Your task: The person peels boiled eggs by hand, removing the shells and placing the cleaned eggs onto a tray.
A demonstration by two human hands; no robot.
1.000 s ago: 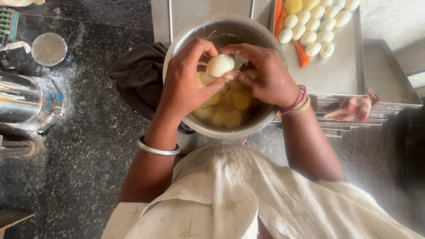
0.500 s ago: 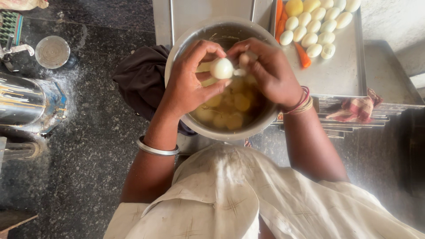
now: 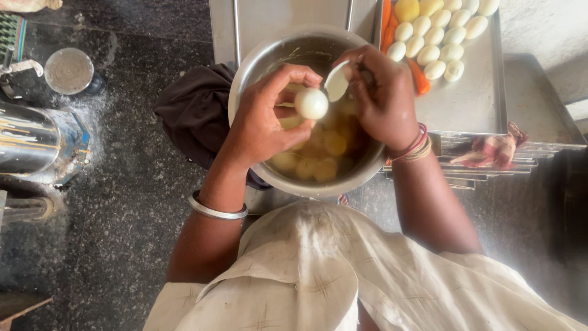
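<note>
Surface: dark speckled stone counter (image 3: pixel 116 233), dusted white at the left, is seen from above.
Bowl: a round steel bowl (image 3: pixel 257 58) is set at the middle of the view; its near rim overhangs a metal stand toward the person's pale apron (image 3: pixel 318 276).
Bowl contents: yellowish peeled pieces (image 3: pixel 318 162) are heaped in the lower half, the upper inner wall being left bare.
Left hand: the left hand (image 3: pixel 260 122) is curled above the bowl, a white peeled egg (image 3: pixel 311 103) being pinched between thumb and fingertips; a metal bangle (image 3: pixel 215 210) is worn at the wrist.
Right hand: the right hand (image 3: pixel 386 101) is closed on a pale curved piece (image 3: pixel 337 81), shell or tool cannot be told, held just beside the egg; red and gold bangles (image 3: pixel 416 146) are worn.
Egg position: it is held over the bowl's centre, clear of the rim.
Tray: a flat steel tray (image 3: pixel 471 104) lies to the right, touching or just beside the bowl; peeled eggs (image 3: pixel 435 46) and carrot pieces (image 3: pixel 419 76) are crowded at its far edge, the near half being open.
Left margin: a dark cloth (image 3: pixel 193 113) is pressed against the bowl's left side; a steel vessel (image 3: pixel 24 138) and a small round lid (image 3: pixel 68 71) stand well apart.
Right margin: a checked cloth (image 3: pixel 493 150) hangs at the tray's near edge.
</note>
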